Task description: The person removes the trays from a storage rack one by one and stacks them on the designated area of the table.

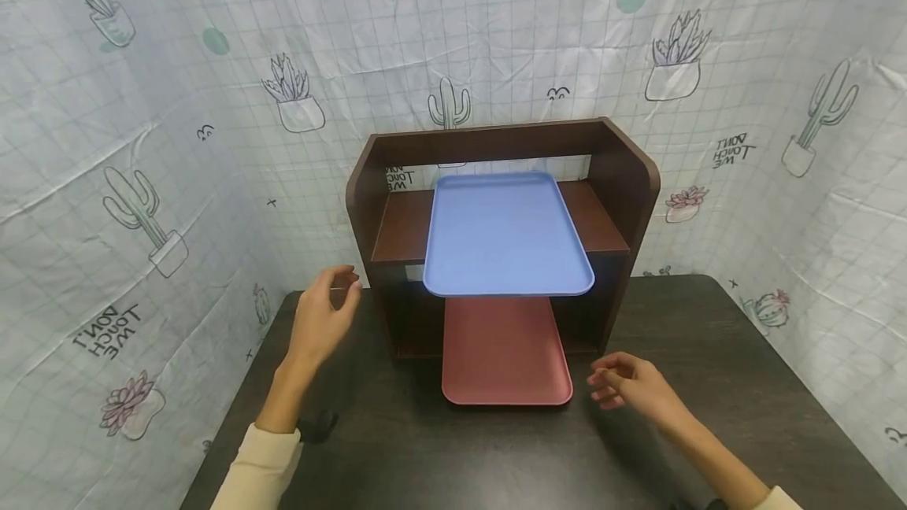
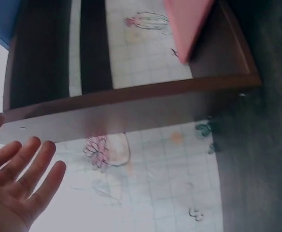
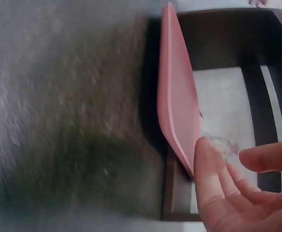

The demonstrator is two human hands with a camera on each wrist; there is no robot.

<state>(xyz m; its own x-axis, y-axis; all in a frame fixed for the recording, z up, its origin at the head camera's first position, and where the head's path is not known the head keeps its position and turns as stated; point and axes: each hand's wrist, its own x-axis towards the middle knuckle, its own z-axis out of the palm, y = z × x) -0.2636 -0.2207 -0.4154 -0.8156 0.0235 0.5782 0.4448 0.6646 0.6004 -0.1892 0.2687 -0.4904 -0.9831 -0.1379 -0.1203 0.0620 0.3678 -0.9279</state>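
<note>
A blue tray (image 1: 506,234) lies on the upper shelf of a dark brown two-tier rack (image 1: 489,144), its front edge jutting past the shelf. Below it, a pink tray (image 1: 506,352) rests in the lower level and sticks out at the front. My left hand (image 1: 326,317) hovers to the left of the rack with loosely bent fingers and holds nothing; the left wrist view shows its fingers (image 2: 30,166) spread near the side panel. To the right of the pink tray's front corner is my right hand (image 1: 634,388), empty, its fingers (image 3: 208,169) relaxed.
The rack stands on a dark table (image 1: 453,455) towards its back edge. Behind and on both sides hangs a white cloth (image 1: 234,179) printed with cacti and a grid. A small black object (image 1: 319,425) lies near my left forearm.
</note>
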